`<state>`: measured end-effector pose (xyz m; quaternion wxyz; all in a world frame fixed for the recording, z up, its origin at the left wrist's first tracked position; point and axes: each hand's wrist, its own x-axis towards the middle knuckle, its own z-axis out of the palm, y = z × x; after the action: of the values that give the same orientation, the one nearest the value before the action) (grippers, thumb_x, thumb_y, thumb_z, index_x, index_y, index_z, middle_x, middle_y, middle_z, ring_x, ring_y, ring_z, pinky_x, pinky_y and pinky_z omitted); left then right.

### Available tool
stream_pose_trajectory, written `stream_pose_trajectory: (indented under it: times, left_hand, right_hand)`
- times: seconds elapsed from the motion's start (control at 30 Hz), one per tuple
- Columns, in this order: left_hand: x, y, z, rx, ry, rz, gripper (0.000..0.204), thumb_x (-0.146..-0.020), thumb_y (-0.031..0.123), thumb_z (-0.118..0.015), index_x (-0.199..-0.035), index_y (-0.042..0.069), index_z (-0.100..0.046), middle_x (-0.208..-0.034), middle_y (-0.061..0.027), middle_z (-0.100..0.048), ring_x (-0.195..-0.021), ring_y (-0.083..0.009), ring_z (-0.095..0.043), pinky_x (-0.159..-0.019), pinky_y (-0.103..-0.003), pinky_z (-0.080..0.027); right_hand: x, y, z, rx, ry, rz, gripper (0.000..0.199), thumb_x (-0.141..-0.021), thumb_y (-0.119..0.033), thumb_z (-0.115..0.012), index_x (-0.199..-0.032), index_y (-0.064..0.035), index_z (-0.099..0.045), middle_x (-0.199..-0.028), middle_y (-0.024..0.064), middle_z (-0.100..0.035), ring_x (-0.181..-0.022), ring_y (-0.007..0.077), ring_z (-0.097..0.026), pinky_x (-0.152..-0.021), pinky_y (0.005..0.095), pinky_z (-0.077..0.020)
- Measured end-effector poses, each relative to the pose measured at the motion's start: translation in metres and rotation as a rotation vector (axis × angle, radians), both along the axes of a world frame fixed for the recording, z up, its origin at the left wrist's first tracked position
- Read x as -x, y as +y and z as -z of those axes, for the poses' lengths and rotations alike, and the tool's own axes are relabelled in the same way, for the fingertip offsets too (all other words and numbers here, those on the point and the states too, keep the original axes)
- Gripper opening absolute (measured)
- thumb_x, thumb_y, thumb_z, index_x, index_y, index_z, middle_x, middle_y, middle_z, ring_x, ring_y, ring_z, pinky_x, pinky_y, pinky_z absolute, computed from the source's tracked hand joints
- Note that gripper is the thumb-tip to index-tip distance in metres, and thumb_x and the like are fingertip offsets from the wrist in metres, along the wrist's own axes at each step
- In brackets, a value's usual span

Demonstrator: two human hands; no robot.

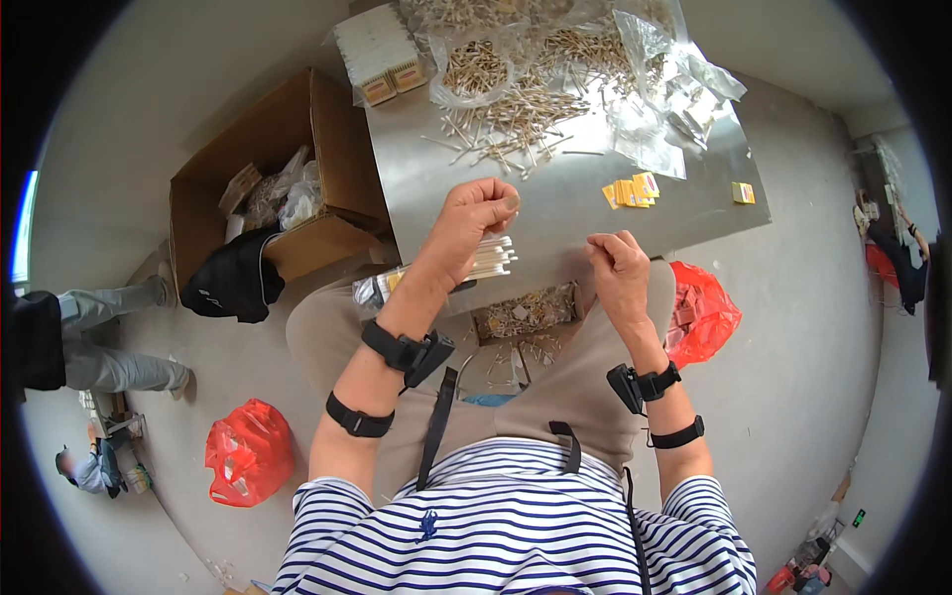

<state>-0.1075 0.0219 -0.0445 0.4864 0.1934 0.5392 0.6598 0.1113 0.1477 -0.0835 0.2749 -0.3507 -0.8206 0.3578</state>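
Note:
My left hand is closed in a pinch over the near edge of the metal table; what its fingers hold is too small to make out. Just below it, a row of white-tipped cotton swabs sticks out beside my wrist; whether my lower fingers touch them is hidden. My right hand hovers at the same edge, fingers curled together, with anything inside them hidden. Further in lies a loose heap of cotton swabs. Small yellow cards sit in an overlapping pile beyond my right hand.
Clear plastic bags and stacked white packs stand on the table's far side. A cardboard box is at left. Red bags flank my legs. Below the table edge is a tray of swabs. Another person's legs show left.

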Motion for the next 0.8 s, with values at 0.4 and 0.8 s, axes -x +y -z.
stream_pose_trajectory:
  times: [0.4,0.8]
  left_hand:
    - [-0.024,0.021,0.027,-0.274,-0.488,-0.049,0.011,-0.099,0.008,-0.062,-0.092,0.001,-0.057,-0.082,-0.0070,-0.058,-0.072,-0.0186,-0.055,-0.070,-0.033,-0.050]
    - [-0.047,0.002,-0.010,-0.326,-0.505,0.120,0.011,-0.099,0.010,-0.065,-0.097,0.001,-0.059,-0.086,-0.0046,-0.056,-0.077,-0.0161,-0.054,-0.078,-0.031,-0.050]
  right_hand:
    - [0.058,-0.029,-0.013,1.105,0.463,-0.131,0.055,-0.089,0.000,-0.066,-0.142,0.0045,-0.051,-0.106,0.0119,-0.068,-0.091,0.0187,-0.068,-0.083,0.0309,-0.0590]
    - [0.044,-0.024,-0.022,0.855,0.492,-0.209,0.036,-0.088,0.006,-0.061,-0.123,-0.0004,-0.068,-0.091,0.0070,-0.067,-0.077,0.0123,-0.064,-0.071,0.0263,-0.0554]
